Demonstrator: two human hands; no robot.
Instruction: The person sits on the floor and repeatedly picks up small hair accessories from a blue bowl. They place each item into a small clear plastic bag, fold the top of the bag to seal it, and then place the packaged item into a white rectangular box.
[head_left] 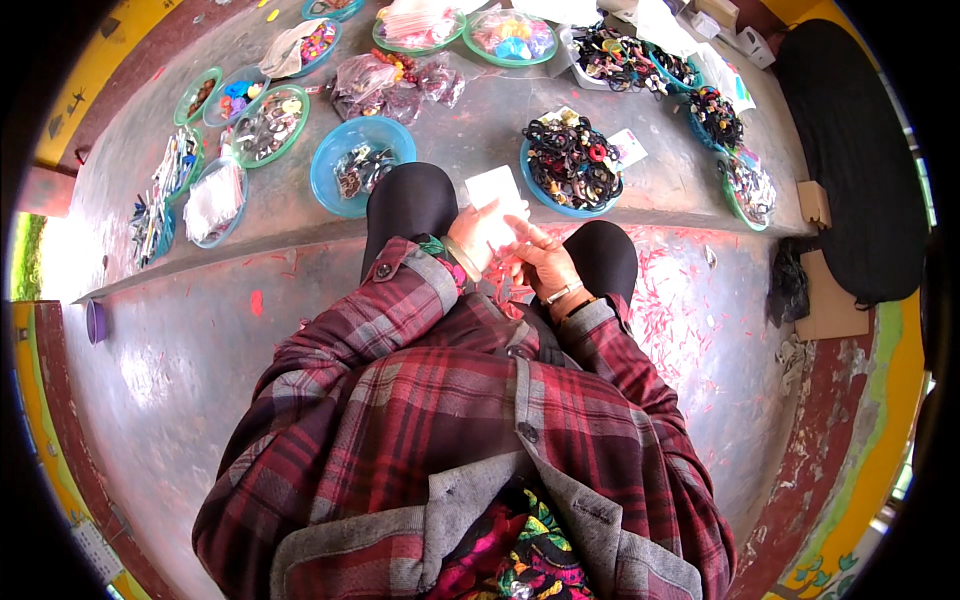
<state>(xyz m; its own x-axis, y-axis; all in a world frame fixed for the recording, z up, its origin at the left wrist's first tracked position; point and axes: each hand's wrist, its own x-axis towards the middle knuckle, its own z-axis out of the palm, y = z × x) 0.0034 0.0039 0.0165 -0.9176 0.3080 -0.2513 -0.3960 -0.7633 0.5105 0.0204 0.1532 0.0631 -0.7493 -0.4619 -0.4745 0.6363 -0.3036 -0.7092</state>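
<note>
The left hand (480,235) has its grip closed on the lower edge of a small white card (497,190), holding it up above the knees, while the right hand (540,262) sits just beside it with fingers curled against the card's near right corner; whether it pinches anything I cannot tell. Just beyond, on the grey worktop (480,130), a blue plate (345,150) of small bits stands to the left and a blue plate of dark hair ties (570,160) to the right, with more filled plates further off.
</note>
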